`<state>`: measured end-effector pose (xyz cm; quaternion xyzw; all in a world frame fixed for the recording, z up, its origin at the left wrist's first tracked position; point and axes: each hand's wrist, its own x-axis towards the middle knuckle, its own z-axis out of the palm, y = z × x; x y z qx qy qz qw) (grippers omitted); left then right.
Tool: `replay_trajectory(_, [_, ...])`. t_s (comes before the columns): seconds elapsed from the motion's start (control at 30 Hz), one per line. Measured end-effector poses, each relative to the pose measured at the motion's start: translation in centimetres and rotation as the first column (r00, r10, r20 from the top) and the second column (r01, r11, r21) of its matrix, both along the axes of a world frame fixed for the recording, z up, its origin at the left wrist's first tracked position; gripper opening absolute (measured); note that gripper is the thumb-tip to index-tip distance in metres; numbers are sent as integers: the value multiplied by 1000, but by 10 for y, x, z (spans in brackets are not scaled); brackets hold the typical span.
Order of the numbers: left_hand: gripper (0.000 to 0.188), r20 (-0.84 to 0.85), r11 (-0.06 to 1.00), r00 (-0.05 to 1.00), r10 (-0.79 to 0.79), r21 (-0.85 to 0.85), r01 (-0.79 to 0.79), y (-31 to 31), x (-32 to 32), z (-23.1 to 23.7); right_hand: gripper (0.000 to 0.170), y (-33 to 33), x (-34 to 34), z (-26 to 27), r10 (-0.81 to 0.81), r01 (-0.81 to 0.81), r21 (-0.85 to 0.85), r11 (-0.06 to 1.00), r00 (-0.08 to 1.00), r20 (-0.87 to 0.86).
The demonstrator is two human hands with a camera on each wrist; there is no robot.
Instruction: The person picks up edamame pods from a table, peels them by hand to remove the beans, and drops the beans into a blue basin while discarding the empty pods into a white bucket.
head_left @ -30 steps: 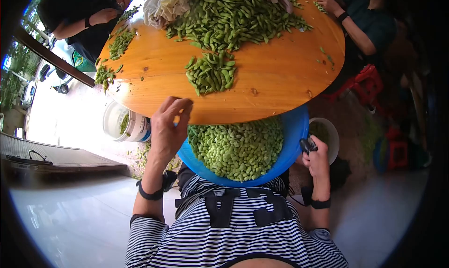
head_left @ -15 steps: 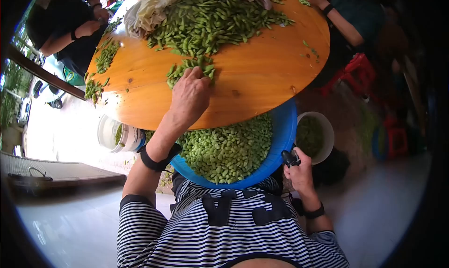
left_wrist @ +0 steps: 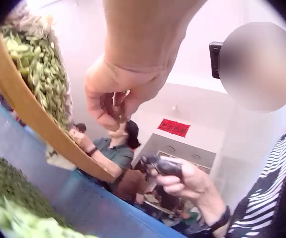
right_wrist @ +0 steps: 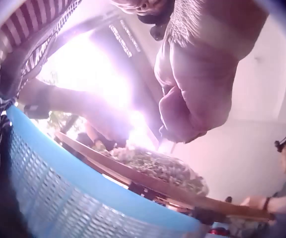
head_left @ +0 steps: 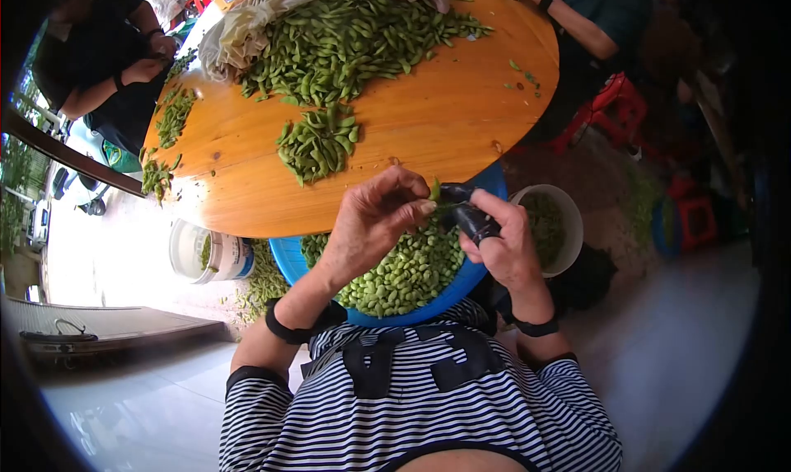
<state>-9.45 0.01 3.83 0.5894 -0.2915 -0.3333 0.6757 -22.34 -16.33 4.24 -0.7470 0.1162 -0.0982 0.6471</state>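
Note:
In the head view my left hand (head_left: 371,218) holds a small green pod (head_left: 435,190) at the tips of its thumb and fingers, above the near table edge and blue basket (head_left: 284,262). My right hand (head_left: 504,239), its thumb and a finger covered in black, meets the pod from the right and appears to pinch its end. The left wrist view shows my left hand (left_wrist: 128,91) with bent fingers and my right hand (left_wrist: 182,181) beyond it. My right hand's curled fingers fill the upper part of the right wrist view (right_wrist: 197,94); their tips are washed out.
The round wooden table (head_left: 428,134) bears a small pod pile (head_left: 317,146) and a large pod heap (head_left: 346,43) beside a cloth (head_left: 235,39). Shelled beans (head_left: 404,278) lie in the basket. White buckets (head_left: 239,258) (head_left: 573,233) stand either side. Two people sit across the table.
My left hand has gone to the small pile, then come back right and towards me with a pod. My right hand has risen from beside the basket to meet it.

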Motion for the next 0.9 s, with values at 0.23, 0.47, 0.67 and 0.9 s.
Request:
replay_trajectory(0.23, [12,18,999,999,44,-10,-44,1,-7,-11,27,7,6,-9,76,-101,344,934,993,87])
replay_trajectory(0.47, [9,240,985,955,173,-19,-173,-4,-13,-18,25,5,12,-19,67,-94,379,921,994,85])
replay_trajectory(0.67, [11,392,989,910,133,13,-150,-1,-11,-19,26,5,7,-11,101,-151,433,889,986,136])
replay_trajectory(0.9, [13,-91,972,984,155,-162,-168,-7,-18,-23,25,5,7,-23,81,-134,307,942,980,179])
